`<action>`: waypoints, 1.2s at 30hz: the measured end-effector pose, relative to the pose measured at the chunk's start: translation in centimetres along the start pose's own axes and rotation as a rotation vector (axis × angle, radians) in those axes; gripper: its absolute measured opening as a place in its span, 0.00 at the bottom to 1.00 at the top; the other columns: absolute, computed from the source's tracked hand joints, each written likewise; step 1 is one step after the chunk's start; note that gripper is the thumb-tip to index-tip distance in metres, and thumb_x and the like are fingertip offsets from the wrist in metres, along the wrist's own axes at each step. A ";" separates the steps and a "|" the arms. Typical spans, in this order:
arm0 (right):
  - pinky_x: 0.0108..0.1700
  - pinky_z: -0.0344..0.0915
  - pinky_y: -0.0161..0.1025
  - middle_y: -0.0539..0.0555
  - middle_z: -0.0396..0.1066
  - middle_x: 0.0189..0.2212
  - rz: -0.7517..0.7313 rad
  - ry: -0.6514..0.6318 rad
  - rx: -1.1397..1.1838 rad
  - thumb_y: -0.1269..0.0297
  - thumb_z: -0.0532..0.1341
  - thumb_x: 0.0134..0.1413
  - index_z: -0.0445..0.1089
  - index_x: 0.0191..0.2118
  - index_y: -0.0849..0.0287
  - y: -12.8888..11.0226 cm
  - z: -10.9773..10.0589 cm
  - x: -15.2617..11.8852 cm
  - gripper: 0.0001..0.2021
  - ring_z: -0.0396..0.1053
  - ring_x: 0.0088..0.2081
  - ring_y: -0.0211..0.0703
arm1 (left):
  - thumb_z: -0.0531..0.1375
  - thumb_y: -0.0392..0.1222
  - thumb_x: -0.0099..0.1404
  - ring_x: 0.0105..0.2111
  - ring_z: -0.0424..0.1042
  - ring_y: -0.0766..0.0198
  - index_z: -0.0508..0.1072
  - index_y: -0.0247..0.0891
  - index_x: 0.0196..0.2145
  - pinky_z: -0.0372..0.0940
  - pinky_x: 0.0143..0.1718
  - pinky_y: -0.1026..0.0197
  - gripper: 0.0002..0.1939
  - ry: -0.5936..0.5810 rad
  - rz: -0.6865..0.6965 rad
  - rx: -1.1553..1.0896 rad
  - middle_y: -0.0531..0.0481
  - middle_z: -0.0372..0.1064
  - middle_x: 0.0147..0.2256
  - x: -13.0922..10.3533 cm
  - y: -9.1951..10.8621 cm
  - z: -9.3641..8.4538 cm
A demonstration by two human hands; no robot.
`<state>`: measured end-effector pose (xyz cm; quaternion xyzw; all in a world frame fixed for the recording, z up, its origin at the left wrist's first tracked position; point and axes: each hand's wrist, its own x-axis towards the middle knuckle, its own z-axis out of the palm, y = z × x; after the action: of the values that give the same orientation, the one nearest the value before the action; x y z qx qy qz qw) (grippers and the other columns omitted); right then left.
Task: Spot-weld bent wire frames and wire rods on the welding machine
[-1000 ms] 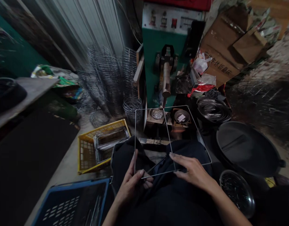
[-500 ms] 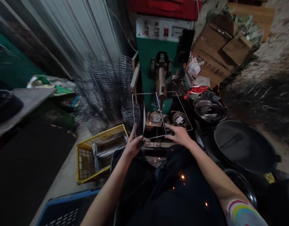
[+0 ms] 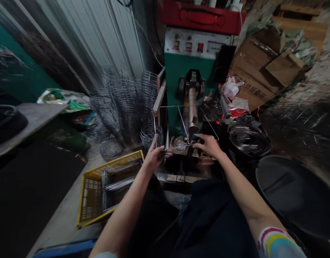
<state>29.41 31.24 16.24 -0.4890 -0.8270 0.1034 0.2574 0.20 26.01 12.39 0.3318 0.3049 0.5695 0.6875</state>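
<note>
Both hands hold a rectangular wire frame (image 3: 182,122) with a middle rod, out in front of the green spot-welding machine (image 3: 171,82). My left hand (image 3: 153,154) is closed on the frame's near left corner. My right hand (image 3: 210,146) pinches at the near side, close to the end of the middle rod; whether a small part is also in its fingers I cannot tell. The welder's upper electrode arm (image 3: 192,107) points down just beside that rod end, close to my right fingertips. Under the frame sits a dish of small metal pieces (image 3: 180,144).
A yellow crate (image 3: 82,200) with wire parts stands at the lower left. Stacked wire baskets (image 3: 124,104) rise behind it. To the right are a coil-filled black pan (image 3: 248,139) and a large dark round pan (image 3: 293,193). A cardboard box (image 3: 250,79) leans behind.
My hands have moved the wire frame forward, so the rod's near end now lies by the electrode tip. The glowing sparks over my lap are gone. The camera view has shifted slightly.
</note>
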 end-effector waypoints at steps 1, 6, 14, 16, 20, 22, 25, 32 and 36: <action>0.45 0.66 0.39 0.56 0.75 0.44 0.000 0.003 0.004 0.51 0.70 0.50 0.70 0.55 0.57 0.0 0.0 0.2 0.28 0.73 0.41 0.48 | 0.58 0.31 0.63 0.26 0.78 0.60 0.29 0.46 0.68 0.72 0.25 0.64 0.48 0.008 0.000 -0.007 0.49 0.77 0.27 0.2 0.0 0.0; 0.46 0.67 0.40 0.55 0.75 0.44 0.003 0.028 0.004 0.53 0.70 0.49 0.71 0.52 0.56 -0.2 -0.2 0.7 0.25 0.73 0.43 0.50 | 0.59 0.31 0.62 0.25 0.78 0.60 0.30 0.45 0.68 0.71 0.24 0.65 0.49 0.045 -0.017 -0.048 0.50 0.77 0.26 0.8 0.0 0.0; 0.46 0.66 0.41 0.56 0.75 0.42 0.002 0.038 0.009 0.51 0.68 0.51 0.72 0.51 0.56 0.1 0.5 0.6 0.23 0.72 0.42 0.50 | 0.58 0.31 0.63 0.27 0.78 0.59 0.30 0.46 0.68 0.71 0.25 0.64 0.47 0.002 -0.001 0.023 0.49 0.77 0.27 1.0 0.0 -0.6; 0.46 0.66 0.42 0.57 0.74 0.41 -0.013 0.041 0.021 0.49 0.67 0.52 0.72 0.51 0.57 0.7 0.4 0.1 0.24 0.72 0.42 0.51 | 0.57 0.31 0.64 0.28 0.79 0.58 0.30 0.43 0.68 0.72 0.26 0.64 0.47 0.007 -0.013 0.048 0.46 0.78 0.29 1.0 -0.1 -0.8; 0.54 0.61 0.50 0.62 0.69 0.49 0.122 0.307 -0.024 0.47 0.66 0.52 0.70 0.53 0.58 3.1 -0.7 -1.6 0.27 0.66 0.51 0.57 | 0.56 0.30 0.63 0.27 0.78 0.60 0.30 0.44 0.68 0.71 0.26 0.65 0.46 -0.004 -0.011 0.047 0.48 0.77 0.28 1.3 -0.2 -0.8; 0.54 0.61 0.52 0.64 0.69 0.48 0.321 0.436 0.037 0.46 0.63 0.53 0.71 0.50 0.61 4.5 -1.4 -2.1 0.26 0.65 0.51 0.58 | 0.57 0.30 0.62 0.26 0.78 0.60 0.30 0.46 0.68 0.70 0.25 0.65 0.47 -0.007 -0.006 0.036 0.50 0.77 0.27 1.5 -0.3 -0.7; 0.38 0.68 0.46 0.60 0.73 0.33 0.562 0.372 0.356 0.44 0.58 0.53 0.72 0.43 0.65 5.7 -2.1 -2.1 0.26 0.70 0.35 0.51 | 0.58 0.31 0.60 0.25 0.77 0.59 0.29 0.43 0.68 0.69 0.23 0.65 0.50 0.009 0.005 0.026 0.49 0.76 0.26 1.0 -0.1 -0.2; 0.18 0.55 0.34 0.52 0.67 0.18 0.580 0.140 0.616 0.39 0.59 0.45 0.65 0.27 0.61 1.4 -1.8 -10.7 0.25 0.59 0.15 0.37 | 0.61 0.36 0.62 0.29 0.78 0.56 0.25 0.48 0.68 0.70 0.29 0.59 0.52 0.041 -0.108 0.079 0.47 0.77 0.29 -10.3 -1.3 0.2; 0.20 0.58 0.33 0.49 0.66 0.20 0.699 -0.022 0.738 0.40 0.59 0.52 0.65 0.35 0.60 -3.0 -1.7 -23.5 0.24 0.62 0.17 0.37 | 0.63 0.39 0.62 0.36 0.77 0.56 0.30 0.50 0.68 0.68 0.34 0.60 0.51 0.025 -0.301 0.056 0.41 0.76 0.40 -19.9 -4.0 -0.6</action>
<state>37.18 9.31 11.35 -0.6119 -0.5249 0.4738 0.3543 -1.29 5.94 9.67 0.2943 0.3755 0.4555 0.7516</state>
